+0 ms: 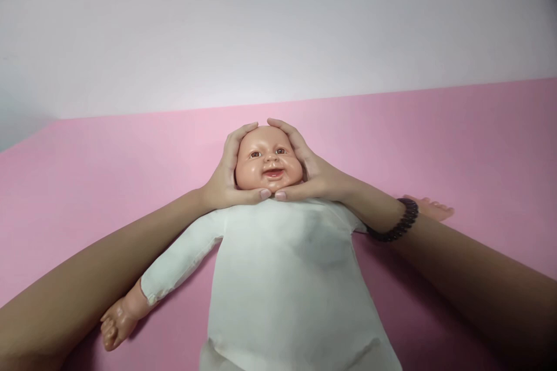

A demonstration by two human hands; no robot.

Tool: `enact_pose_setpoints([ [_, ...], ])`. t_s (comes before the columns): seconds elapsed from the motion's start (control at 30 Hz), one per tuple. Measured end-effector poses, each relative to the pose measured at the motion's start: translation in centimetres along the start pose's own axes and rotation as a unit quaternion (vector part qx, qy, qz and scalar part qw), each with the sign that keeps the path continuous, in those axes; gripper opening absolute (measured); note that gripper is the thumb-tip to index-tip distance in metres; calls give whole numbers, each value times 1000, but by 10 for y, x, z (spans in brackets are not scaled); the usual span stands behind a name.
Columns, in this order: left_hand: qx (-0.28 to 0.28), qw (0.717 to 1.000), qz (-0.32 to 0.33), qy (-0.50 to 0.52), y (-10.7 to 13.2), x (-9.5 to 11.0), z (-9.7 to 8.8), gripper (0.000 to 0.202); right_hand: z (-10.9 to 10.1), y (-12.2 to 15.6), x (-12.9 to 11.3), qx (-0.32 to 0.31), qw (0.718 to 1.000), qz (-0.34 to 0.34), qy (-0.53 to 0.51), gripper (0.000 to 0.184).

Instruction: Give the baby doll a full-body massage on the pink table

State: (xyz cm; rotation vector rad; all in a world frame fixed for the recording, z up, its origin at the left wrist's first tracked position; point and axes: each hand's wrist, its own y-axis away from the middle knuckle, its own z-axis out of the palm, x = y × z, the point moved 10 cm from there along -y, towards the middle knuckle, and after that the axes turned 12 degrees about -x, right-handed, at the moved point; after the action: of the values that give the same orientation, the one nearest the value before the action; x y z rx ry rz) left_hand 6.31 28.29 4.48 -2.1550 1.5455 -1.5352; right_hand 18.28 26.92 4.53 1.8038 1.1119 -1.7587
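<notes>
A baby doll lies face-up on a pink mat (439, 145), its vinyl head (268, 159) at the far end and its white cloth body (282, 284) running toward me. My left hand (228, 174) cups the doll's right cheek and temple, and my right hand (307, 165) cups the other side. Both thumbs lie along the jaw, nearly meeting under the chin. A dark beaded bracelet (394, 220) circles my right wrist. The doll's vinyl hand (117, 319) rests at lower left, while its other hand (429, 207) shows beyond my right forearm.
A plain white wall (278, 23) rises behind the pink mat, whose far edge runs across the view. The mat spreads to both sides of the doll, and my forearms reach in from the lower corners.
</notes>
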Motion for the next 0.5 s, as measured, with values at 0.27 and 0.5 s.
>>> enact_pose_setpoints([
  [0.27,-34,998,44,9,0,1,1,104,-2,2,7,-14,997,-3,-71,110],
  [0.5,-33,998,41,15,0,1,2,102,-1,4,9,-24,996,-5,-91,106],
])
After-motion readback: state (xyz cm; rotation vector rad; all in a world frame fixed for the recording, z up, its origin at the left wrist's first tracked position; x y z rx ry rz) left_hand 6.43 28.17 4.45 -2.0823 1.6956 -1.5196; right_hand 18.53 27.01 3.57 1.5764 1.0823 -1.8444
